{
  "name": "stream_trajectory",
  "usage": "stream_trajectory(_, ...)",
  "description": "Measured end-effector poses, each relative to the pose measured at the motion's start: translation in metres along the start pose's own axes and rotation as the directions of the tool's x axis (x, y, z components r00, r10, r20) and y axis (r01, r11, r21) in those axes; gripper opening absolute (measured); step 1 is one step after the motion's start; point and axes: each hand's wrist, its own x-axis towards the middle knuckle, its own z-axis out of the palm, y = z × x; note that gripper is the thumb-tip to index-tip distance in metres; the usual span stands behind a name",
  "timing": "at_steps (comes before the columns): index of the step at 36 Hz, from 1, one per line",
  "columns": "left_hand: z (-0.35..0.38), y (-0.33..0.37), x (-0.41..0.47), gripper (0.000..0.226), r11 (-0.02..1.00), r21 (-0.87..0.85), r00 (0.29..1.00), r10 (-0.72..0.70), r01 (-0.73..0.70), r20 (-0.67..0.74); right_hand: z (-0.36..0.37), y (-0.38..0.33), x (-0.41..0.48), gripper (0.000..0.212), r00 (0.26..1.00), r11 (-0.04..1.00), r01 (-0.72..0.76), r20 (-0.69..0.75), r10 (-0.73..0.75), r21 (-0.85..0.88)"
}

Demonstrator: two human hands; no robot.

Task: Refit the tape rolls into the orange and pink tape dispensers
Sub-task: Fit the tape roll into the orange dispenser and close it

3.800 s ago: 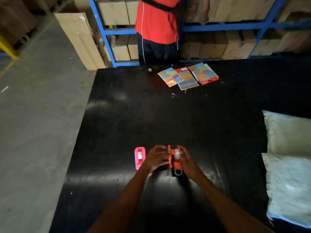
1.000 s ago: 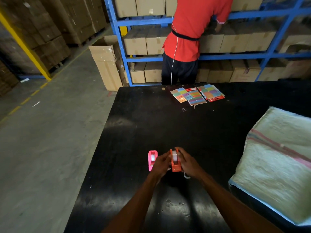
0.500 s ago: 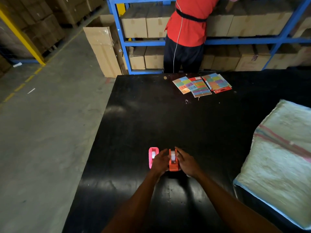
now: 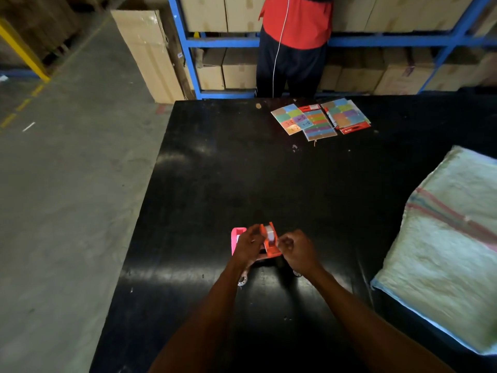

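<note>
The orange tape dispenser (image 4: 272, 242) stands near the front of the black table (image 4: 242, 170), with a clear tape roll (image 4: 269, 230) seated in its top. My left hand (image 4: 248, 244) grips the dispenser's left side. My right hand (image 4: 295, 250) is pinched at its right side, fingers curled by the tape; what it pinches I cannot make out. The pink tape dispenser (image 4: 236, 238) lies just left of my left hand, partly hidden by it. A small white ring (image 4: 242, 280) lies on the table under my left wrist.
Colourful sticker cards (image 4: 320, 118) lie at the table's far edge. A pale woven sack (image 4: 446, 249) covers the right side. A person in a red shirt (image 4: 295, 36) stands behind the table at blue shelving (image 4: 188, 44) full of cartons. The table's left edge drops to concrete floor.
The dispenser has tilted up a little in my hands. My right hand has drawn slightly away to the right with its fingers pinched. The camera has dipped downward.
</note>
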Motion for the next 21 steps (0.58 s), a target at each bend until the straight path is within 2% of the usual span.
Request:
stream_trajectory(7, 0.003, 0.004, -0.007, 0.044, 0.993, 0.024, 0.992, 0.120, -0.119, -0.047, 0.006, -0.012, -0.008, 0.007, 0.995, 0.994, -0.090, -0.045, 0.093, 0.065)
stream_trajectory(11, 0.004, 0.002, -0.014, 0.048, 0.989, -0.010, 0.987, 0.147, -0.148, -0.059, 0.009, -0.018, -0.010, 0.017, 0.987, 0.981, -0.141, -0.053, 0.149, 0.134)
stream_trajectory(16, 0.003, 0.003, -0.023, 0.051, 0.978, -0.014, 0.977, 0.207, -0.208, -0.060, 0.015, -0.021, -0.010, 0.013, 0.985, 0.968, -0.156, -0.039, 0.167, 0.199)
stream_trajectory(18, 0.004, 0.005, -0.028, 0.050, 0.971, 0.020, 0.971, 0.238, -0.237, -0.033, 0.017, -0.021, -0.012, 0.012, 0.983, 0.971, -0.158, -0.062, 0.172, 0.182)
stream_trajectory(21, 0.005, 0.011, -0.035, 0.041, 0.966, 0.034, 0.967, 0.255, -0.255, -0.006, 0.015, -0.021, -0.016, 0.015, 0.977, 0.992, -0.116, -0.175, 0.123, 0.048)
